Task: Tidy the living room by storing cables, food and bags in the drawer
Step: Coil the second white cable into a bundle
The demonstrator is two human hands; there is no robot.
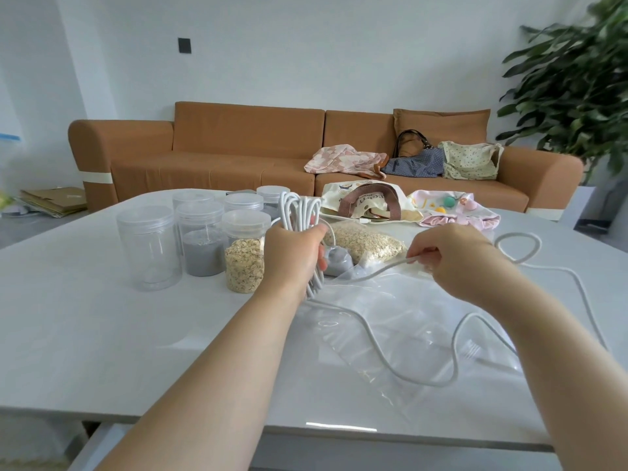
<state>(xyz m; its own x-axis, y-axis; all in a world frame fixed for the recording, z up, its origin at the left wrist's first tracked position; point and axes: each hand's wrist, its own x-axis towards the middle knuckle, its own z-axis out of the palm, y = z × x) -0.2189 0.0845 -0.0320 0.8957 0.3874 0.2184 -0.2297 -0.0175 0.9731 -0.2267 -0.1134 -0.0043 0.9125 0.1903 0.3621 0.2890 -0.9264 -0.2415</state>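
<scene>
Right of the left hand [292, 253], whose fingers grip the looped thin white cable [299, 212], the right hand [455, 263] pinches its loose strand [373, 275], trailing rightward.

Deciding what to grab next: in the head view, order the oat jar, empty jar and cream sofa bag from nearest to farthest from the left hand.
1. Oat jar: just left of the left hand.
2. Empty jar: farther left on the table.
3. Cream bag: far back right, on the sofa.
</scene>
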